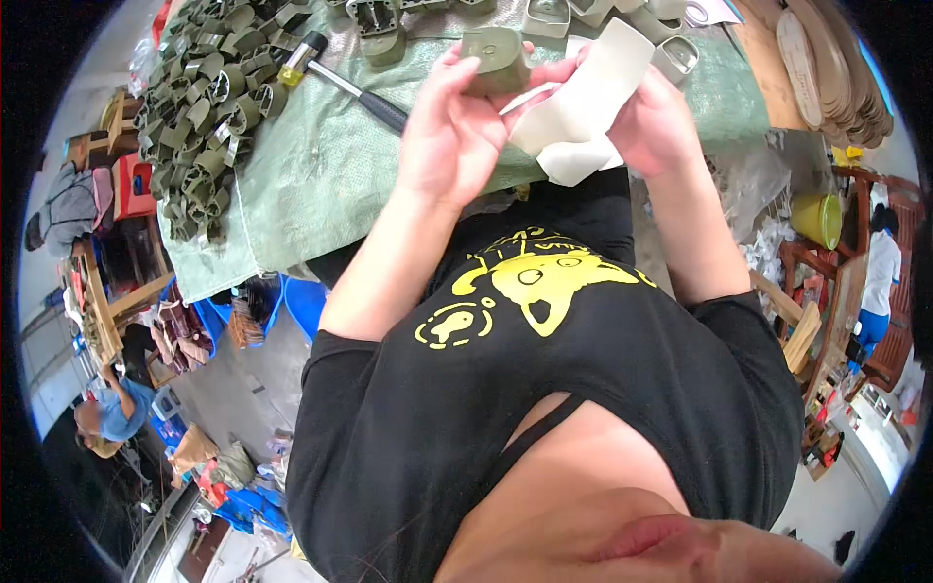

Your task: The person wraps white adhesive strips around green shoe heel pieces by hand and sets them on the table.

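Observation:
Between the thumb and fingers of my left hand (452, 131) sits an olive-green shoe heel (494, 58), its rounded flat face turned up. My right hand (653, 121) grips a cream-white strip of thin sheet material (588, 92), which bends and curls over at its lower end. The strip partly covers the right fingers and reaches the left fingertips beside the heel. Both hands are raised over the near edge of the table, close together. A hammer (355, 92) with a black and yellow head lies to the left of my left hand.
A big heap of green heels (209, 117) covers the table's left side. More green heels (379, 34) and pale heels (675, 58) stand at the back. Stacked insoles (826, 73) lie at far right on the green woven cover (301, 194)'s side. Other people (121, 403) are around.

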A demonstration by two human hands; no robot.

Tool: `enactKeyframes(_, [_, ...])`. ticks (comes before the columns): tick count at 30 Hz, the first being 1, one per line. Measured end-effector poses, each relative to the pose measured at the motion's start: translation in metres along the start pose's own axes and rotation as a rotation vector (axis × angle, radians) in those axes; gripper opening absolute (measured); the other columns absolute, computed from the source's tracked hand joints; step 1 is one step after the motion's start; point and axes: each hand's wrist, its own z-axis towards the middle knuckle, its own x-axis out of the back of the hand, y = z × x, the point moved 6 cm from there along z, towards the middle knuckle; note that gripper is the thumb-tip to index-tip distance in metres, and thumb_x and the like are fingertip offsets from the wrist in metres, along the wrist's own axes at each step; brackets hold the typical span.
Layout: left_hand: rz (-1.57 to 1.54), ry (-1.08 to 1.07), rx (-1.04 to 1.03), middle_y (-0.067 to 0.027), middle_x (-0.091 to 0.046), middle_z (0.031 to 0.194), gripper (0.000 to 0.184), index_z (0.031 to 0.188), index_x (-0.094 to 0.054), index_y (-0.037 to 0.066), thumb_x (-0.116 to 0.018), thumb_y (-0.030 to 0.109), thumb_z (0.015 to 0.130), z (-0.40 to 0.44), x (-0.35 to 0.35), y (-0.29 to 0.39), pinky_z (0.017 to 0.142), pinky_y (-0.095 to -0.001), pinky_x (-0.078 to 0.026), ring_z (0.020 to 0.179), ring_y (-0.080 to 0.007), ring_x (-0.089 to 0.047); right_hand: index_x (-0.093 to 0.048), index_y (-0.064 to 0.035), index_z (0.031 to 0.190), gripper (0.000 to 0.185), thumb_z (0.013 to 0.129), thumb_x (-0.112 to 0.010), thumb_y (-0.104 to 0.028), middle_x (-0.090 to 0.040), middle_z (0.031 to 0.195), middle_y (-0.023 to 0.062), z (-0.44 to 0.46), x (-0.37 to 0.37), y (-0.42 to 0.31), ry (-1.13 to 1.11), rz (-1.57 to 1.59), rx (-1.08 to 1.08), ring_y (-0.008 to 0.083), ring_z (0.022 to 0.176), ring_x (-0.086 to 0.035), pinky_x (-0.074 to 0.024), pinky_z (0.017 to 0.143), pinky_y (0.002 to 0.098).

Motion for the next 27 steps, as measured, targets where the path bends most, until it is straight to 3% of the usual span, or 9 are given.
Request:
enactKeyframes(3, [0.367, 0.066, -0.170, -0.0229, -0.059, 0.111, 0.083, 0.139, -0.014, 0.006, -0.070, -0.011, 0.079, -0.010, -0.009, 0.002, 0.094, -0.0404, -0.053, 0.108, -0.0279, -0.063, -0.061, 0.0077, 0.114, 0.050, 0.104, -0.034, -0.033, -0.068, 0.110, 0.0214, 0.003, 0.007, 0.008, 0.064, 0.076, -0.004, 0.0310, 0.101, -0.068, -0.0543, 0.091, 0.0429])
enactKeyframes(7, [0.522, 0.070, -0.207, -0.0173, -0.058, 0.110, 0.088, 0.138, -0.017, 0.006, -0.076, -0.009, 0.074, -0.017, -0.010, 0.008, 0.092, -0.0393, -0.054, 0.104, -0.0251, -0.063, -0.048, 0.0013, 0.132, 0.077, 0.098, -0.029, -0.066, -0.058, 0.129, 0.0156, 0.010, -0.010, 0.005, -0.398, 0.302, 0.096, 0.0303, 0.123, -0.055, -0.0433, 0.105, 0.0497])
enactKeyframes(10, [0.607, 0.064, -0.285, -0.0167, -0.054, 0.121, 0.091, 0.140, -0.018, 0.005, -0.078, -0.006, 0.073, -0.018, -0.016, 0.021, 0.094, -0.0384, -0.053, 0.107, -0.0248, -0.061, -0.039, 0.0026, 0.141, 0.102, 0.084, -0.027, -0.082, -0.052, 0.137, 0.0109, -0.002, -0.034, 0.015, -0.313, 0.171, 0.326, 0.0249, 0.129, -0.049, -0.0391, 0.109, 0.0462])
enactKeyframes(14, [0.658, 0.043, -0.426, -0.0186, -0.060, 0.125, 0.076, 0.135, -0.031, 0.001, -0.077, -0.005, 0.075, -0.020, -0.027, 0.028, 0.085, -0.0318, -0.054, 0.095, -0.0190, -0.064, -0.033, 0.0029, 0.146, 0.085, 0.096, -0.035, -0.066, -0.047, 0.142, 0.0124, -0.006, -0.036, 0.023, 0.008, -0.502, 0.382, 0.0227, 0.129, -0.048, -0.0365, 0.109, 0.0400])
enactKeyframes(15, [0.692, -0.012, -0.377, -0.0156, -0.057, 0.129, 0.072, 0.137, -0.034, 0.003, -0.074, -0.004, 0.078, -0.019, -0.023, 0.027, 0.091, -0.0352, -0.051, 0.106, -0.0204, -0.059, -0.049, 0.0030, 0.134, 0.057, 0.100, -0.054, -0.042, -0.062, 0.123, 0.0142, -0.004, -0.035, 0.016, 0.073, -0.170, 0.361, 0.0203, 0.114, -0.059, -0.0455, 0.100, 0.0369])
enactKeyframes(18, [0.562, -0.083, -0.199, -0.0108, -0.050, 0.138, 0.065, 0.142, -0.035, 0.008, -0.067, 0.000, 0.087, -0.018, -0.015, 0.029, 0.103, -0.0416, -0.043, 0.127, -0.0229, -0.050, -0.040, 0.0021, 0.141, 0.045, 0.104, -0.048, -0.022, -0.060, 0.117, 0.0107, -0.001, -0.013, -0.006, 0.194, -0.317, 0.339, 0.0195, 0.107, -0.058, -0.0461, 0.095, 0.0342])
enactKeyframes(19, [0.363, -0.041, -0.118, -0.0117, -0.049, 0.139, 0.065, 0.144, -0.031, 0.008, -0.066, 0.002, 0.089, -0.020, -0.026, 0.032, 0.103, -0.0412, -0.043, 0.126, -0.0227, -0.050, -0.044, 0.0019, 0.137, 0.040, 0.100, -0.052, -0.010, -0.061, 0.104, 0.0087, -0.003, -0.011, -0.014, 0.136, -0.186, 0.393, 0.0170, 0.092, -0.058, -0.0472, 0.084, 0.0314])
enactKeyframes(22, [0.322, -0.072, -0.127, -0.0191, -0.045, 0.142, 0.071, 0.151, -0.022, 0.010, -0.063, 0.005, 0.093, -0.020, -0.017, 0.032, 0.101, -0.0373, -0.042, 0.123, -0.0237, -0.051, -0.050, 0.0020, 0.131, 0.036, 0.102, -0.049, -0.020, -0.061, 0.098, 0.0108, -0.009, -0.014, -0.034, -0.325, -0.281, 0.323, 0.0181, 0.083, -0.053, -0.0437, 0.073, 0.0310])
enactKeyframes(27, [0.475, -0.154, -0.147, -0.0230, -0.049, 0.138, 0.091, 0.154, -0.016, 0.010, -0.075, 0.009, 0.085, -0.020, 0.003, 0.040, 0.089, -0.0314, -0.049, 0.115, -0.0232, -0.056, -0.064, 0.0069, 0.109, 0.028, 0.091, -0.055, -0.011, -0.067, 0.103, 0.0171, -0.023, -0.036, -0.062, -0.123, -0.833, 0.294, 0.0220, 0.092, -0.065, -0.0492, 0.083, 0.0322])
